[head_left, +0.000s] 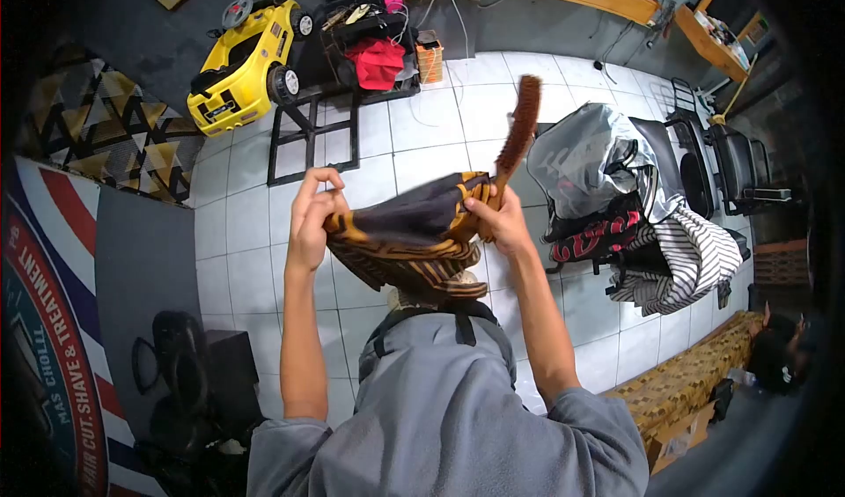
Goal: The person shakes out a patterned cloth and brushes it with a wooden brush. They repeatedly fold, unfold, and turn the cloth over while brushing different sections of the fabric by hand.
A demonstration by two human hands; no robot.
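Note:
A black and orange patterned cloth is stretched between my two hands in front of my body. My left hand pinches its left end, with some fingers raised and curled. At the other end, my right hand grips the cloth together with a brush. Its brown bristles stick up above the hand and its handle is hidden by fingers and cloth. The lower part of the cloth hangs in folds.
A barber chair draped with silver and striped cloths stands to the right. Ahead left are a yellow toy car, a black metal frame and an open case. A person is at the far right by a patterned bench.

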